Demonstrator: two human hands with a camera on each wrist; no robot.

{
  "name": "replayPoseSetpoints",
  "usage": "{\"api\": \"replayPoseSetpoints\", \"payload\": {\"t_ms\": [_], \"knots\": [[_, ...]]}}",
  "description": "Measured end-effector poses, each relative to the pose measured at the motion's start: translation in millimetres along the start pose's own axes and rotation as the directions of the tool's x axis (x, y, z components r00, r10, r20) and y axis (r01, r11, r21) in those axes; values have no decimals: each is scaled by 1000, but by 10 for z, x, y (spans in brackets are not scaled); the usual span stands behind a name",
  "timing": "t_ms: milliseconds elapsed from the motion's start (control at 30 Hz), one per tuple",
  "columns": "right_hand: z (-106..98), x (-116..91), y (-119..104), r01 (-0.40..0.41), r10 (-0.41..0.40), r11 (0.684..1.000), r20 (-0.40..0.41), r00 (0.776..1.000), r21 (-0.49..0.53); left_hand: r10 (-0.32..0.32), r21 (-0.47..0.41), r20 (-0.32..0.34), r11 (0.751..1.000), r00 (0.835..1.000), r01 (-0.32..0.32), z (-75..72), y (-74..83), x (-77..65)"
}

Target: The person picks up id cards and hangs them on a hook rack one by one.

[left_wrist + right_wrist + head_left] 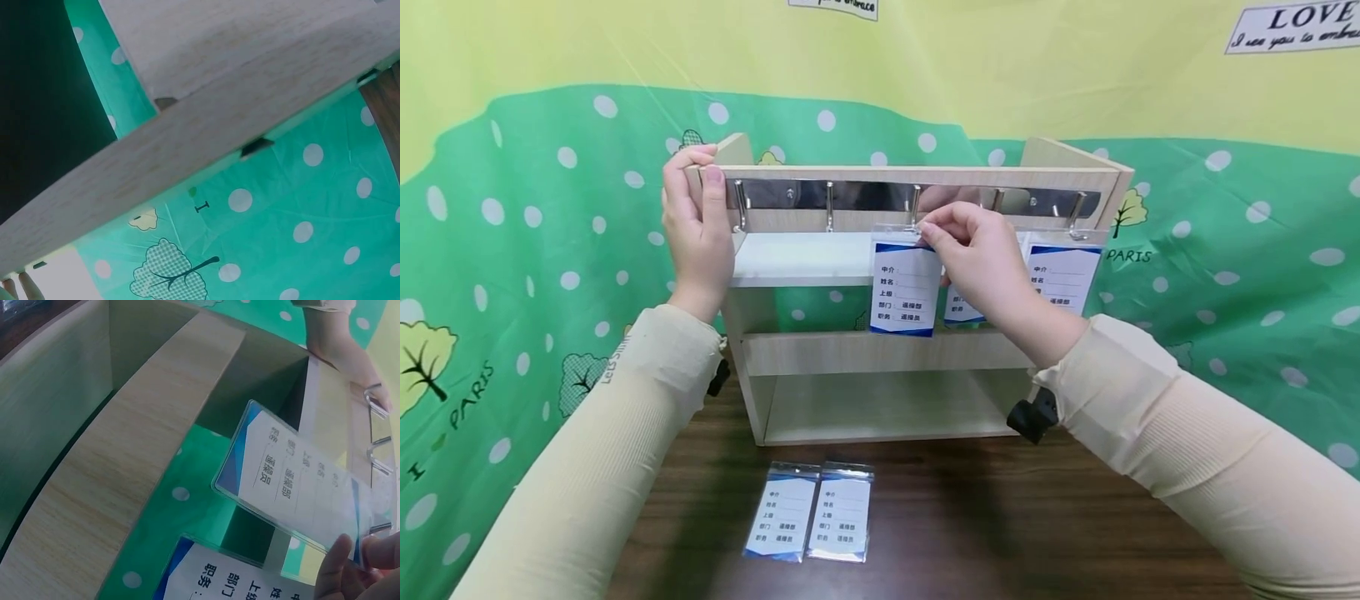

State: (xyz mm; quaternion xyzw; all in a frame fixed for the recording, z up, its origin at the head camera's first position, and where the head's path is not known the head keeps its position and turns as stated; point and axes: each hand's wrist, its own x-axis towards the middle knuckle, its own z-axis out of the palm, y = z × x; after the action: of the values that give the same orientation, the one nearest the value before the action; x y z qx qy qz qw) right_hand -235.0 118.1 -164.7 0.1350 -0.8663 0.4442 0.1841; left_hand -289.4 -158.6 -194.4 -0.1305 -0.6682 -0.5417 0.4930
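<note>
My right hand (985,262) pinches the top edge of a clear-sleeved badge card (904,292) between thumb and fingertips. The card hangs upright just under the middle hook (916,200) of a metal hook strip. In the right wrist view, my fingers (338,562) hold the same card (294,475) by its top end. Behind my right hand hangs another badge card (964,308), partly hidden, and a further card (1063,275) hangs from the rightmost hook (1077,208). My left hand (700,237) grips the upper left corner of the wooden shelf unit (880,354), thumb on its front.
Two more badge cards (838,512) lie side by side on the dark wooden table (970,517) before the shelf. The two left hooks (830,207) hold no cards. A white shelf board (805,258) sits below the strip. Green dotted cloth (580,208) covers the background.
</note>
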Motion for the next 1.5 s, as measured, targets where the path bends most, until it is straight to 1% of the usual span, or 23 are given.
{"api": "replayPoseSetpoints", "payload": {"t_ms": [67, 267, 300, 467, 567, 667, 767, 900, 1033, 1067, 1133, 1300, 1500], "knots": [[9, 5, 3, -4, 4, 1000, -3, 1000, -4, 4, -7, -3, 1000, 1000, -4, 3, -3, 0], [17, 5, 18, 15, -16, 998, -15, 1000, -59, 60, 14, 14, 998, 998, -60, 7, -15, -19], [12, 0, 17, 18, -19, 998, -15, 1000, -63, 60, 15, 15, 998, 998, -60, 7, -14, -21], [-20, -58, 27, 34, -34, 996, 4, 999, -83, 14, -4, 8, 1000, 1000, -13, 10, 13, -16], [-41, -146, 69, 60, -58, 993, 15, 998, -102, 12, -4, 9, 1000, 1000, -12, 12, 22, -10], [-54, -259, 146, 103, -101, 989, 26, 995, -106, 14, -1, 13, 1000, 1000, -14, 13, 21, -1], [-56, -349, 228, 140, -138, 987, 30, 990, -84, 6, 0, 12, 1000, 1000, -6, 10, 15, 10], [-45, -428, 296, 153, -152, 987, 9, 988, -50, 9, 4, 8, 1000, 1000, -9, 3, 6, 12], [-26, -492, 345, 154, -154, 987, -17, 988, -37, 17, 8, 7, 1000, 1000, -18, -5, -1, 8], [-20, -512, 359, 155, -155, 987, -18, 988, -31, 27, 10, 7, 1000, 1000, -27, -7, -6, 6], [1, -549, 393, 160, -160, 987, -16, 987, -24, 23, 7, 6, 1000, 1000, -23, -8, -9, 6], [90, -638, 468, 140, -140, 990, 10, 990, -10, -1, -6, 3, 1000, 1000, 1, -3, -9, 8], [205, -735, 527, 89, -90, 996, 68, 994, 29, 2, -7, 9, 1000, 1000, -2, 2, -17, 12]]}}
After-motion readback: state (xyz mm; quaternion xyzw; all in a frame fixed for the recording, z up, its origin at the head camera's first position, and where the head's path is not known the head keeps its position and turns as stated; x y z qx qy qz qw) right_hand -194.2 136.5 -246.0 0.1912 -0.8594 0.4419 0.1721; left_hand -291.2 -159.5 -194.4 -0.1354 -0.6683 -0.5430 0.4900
